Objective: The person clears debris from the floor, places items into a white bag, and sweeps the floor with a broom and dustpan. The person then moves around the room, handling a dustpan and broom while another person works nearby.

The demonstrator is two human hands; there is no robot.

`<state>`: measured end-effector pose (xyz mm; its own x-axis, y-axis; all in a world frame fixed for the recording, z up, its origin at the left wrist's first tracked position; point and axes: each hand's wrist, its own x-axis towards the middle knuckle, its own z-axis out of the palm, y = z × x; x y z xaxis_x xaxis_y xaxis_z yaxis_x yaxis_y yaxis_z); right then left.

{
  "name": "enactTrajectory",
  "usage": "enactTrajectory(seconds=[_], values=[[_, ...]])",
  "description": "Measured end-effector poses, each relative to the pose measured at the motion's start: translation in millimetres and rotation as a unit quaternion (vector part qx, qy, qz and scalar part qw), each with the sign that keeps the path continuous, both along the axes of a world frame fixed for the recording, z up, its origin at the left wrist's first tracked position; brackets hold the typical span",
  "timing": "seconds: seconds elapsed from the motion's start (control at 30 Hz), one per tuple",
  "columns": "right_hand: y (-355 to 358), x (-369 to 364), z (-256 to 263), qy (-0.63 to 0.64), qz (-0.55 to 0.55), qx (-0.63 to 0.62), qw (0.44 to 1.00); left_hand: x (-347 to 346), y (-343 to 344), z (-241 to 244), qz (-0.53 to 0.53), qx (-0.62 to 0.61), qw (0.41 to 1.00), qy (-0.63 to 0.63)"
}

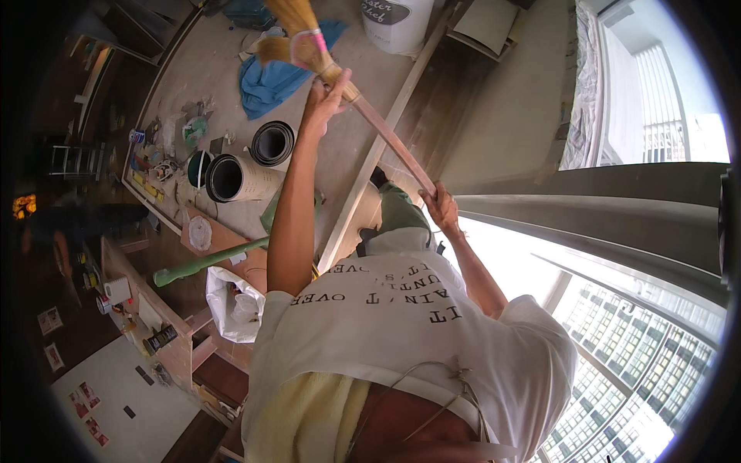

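Note:
A straw broom (pixel 307 49) with a pink band slants across the upper middle, its bristles at the top edge and slightly blurred. My left hand (pixel 325 107) holds its neck, just below the bristles, with some fingers extended. Lower right, my right hand (pixel 441 209) is closed round the end of the wooden handle (pixel 393 142). Behind the bristles a blue cloth (pixel 266 89) lies crumpled on a dusty, light-coloured surface (pixel 226 52). Two dark-lined rolls of sheet material (pixel 249 179) (pixel 273 143) lie beside my left forearm.
A white bucket (pixel 396 26) stands at the top. Left are a green tube (pixel 208 261), a white bag (pixel 234 309), a wooden cabinet (pixel 147 307) and scattered small items. A wooden edge strip (pixel 370 165) runs near my legs. Windows are at right; another person (pixel 63 243) bends at far left.

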<state>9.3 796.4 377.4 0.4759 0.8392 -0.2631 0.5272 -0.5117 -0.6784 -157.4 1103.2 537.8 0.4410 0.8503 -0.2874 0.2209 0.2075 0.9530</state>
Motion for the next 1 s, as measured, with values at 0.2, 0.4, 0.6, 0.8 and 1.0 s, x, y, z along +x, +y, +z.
enactTrajectory(seconds=[0.2,0.4,0.6,0.8,1.0], values=[[-56,1,-34,0.162,-0.122,0.024,0.979,8,-35,-93,-0.087,0.003,0.992,0.088],[-30,37,-48,0.438,-0.232,-0.036,0.868,-13,-57,-116,-0.097,-0.041,0.989,0.101],[40,75,-104,0.477,-0.308,-0.055,0.821,-73,-61,-238,0.013,0.017,0.987,0.159],[134,107,-207,0.524,-0.475,-0.066,0.704,-52,-77,-329,0.068,-0.085,0.975,0.194],[279,171,-257,0.517,-0.494,0.006,0.699,58,-7,-422,0.042,-0.050,0.962,0.266]])
